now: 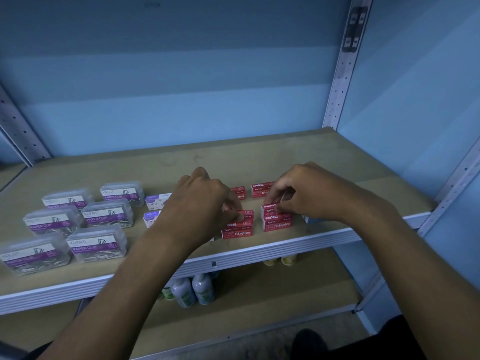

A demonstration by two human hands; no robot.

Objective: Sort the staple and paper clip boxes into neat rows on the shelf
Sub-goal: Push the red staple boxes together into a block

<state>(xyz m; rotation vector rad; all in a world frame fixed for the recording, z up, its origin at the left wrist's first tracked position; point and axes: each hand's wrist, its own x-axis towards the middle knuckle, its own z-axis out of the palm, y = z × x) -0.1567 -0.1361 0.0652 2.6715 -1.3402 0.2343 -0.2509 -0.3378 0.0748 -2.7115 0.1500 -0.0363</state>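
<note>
Head view shows us a wooden shelf (259, 157) with both hands at work over the red staple boxes. Our left hand (205, 198) has its fingers curled down onto the top of a red staple box (237, 226) near the front edge, pinching its upper rim. Our right hand (306, 193) pinches the top of a second red box (277, 219) just to the right, thumb and fingers closed on its upper corner. Two more red boxes (261, 189) stand behind these, one partly hidden by the left hand. Left of the hands we see two small purple-and-white staple boxes (155, 201), one behind the other. Farther left, six clear paper clip boxes (97, 245) with purple labels sit in two rows. Small bottles (202, 288) stand on the lower shelf.
</note>
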